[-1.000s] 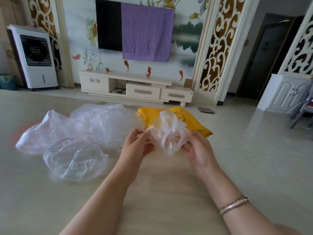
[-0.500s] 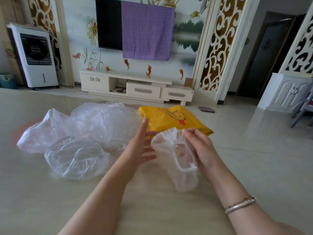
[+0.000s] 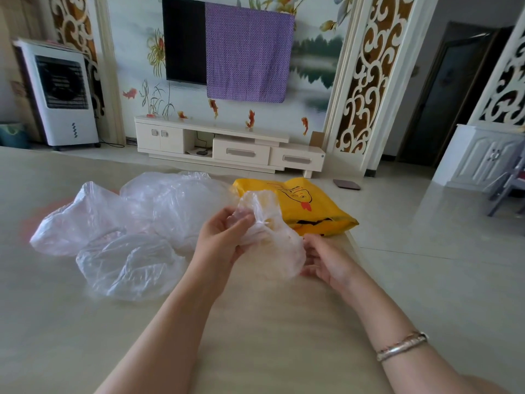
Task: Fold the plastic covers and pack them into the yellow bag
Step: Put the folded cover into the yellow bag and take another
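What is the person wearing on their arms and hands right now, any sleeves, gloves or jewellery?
Both forearms are bare, with no sleeves in view and no gloves. The left hand shows no rings or watch. The right hand is also bare, but its wrist carries a thin silver-coloured bracelet with a reddish strand beside it.

— How many plastic covers do you count?

— Four clear ones, as far as the crumpling lets me tell. One held cover [image 3: 272,245] is up between the two hands, the left hand [image 3: 224,237] and the right hand [image 3: 326,260]. Three more lie on the counter [image 3: 270,336]: the left cover [image 3: 82,223], the near cover [image 3: 127,265] and the far cover [image 3: 176,200].

— They overlap, though?

— Yes, so the three could be miscounted.

— Bags?

— One yellow bag [image 3: 312,206].

— Anything else?

— One bracelet [image 3: 402,346], one television [image 3: 184,41], one purple cloth [image 3: 247,52], one white air cooler [image 3: 62,92].
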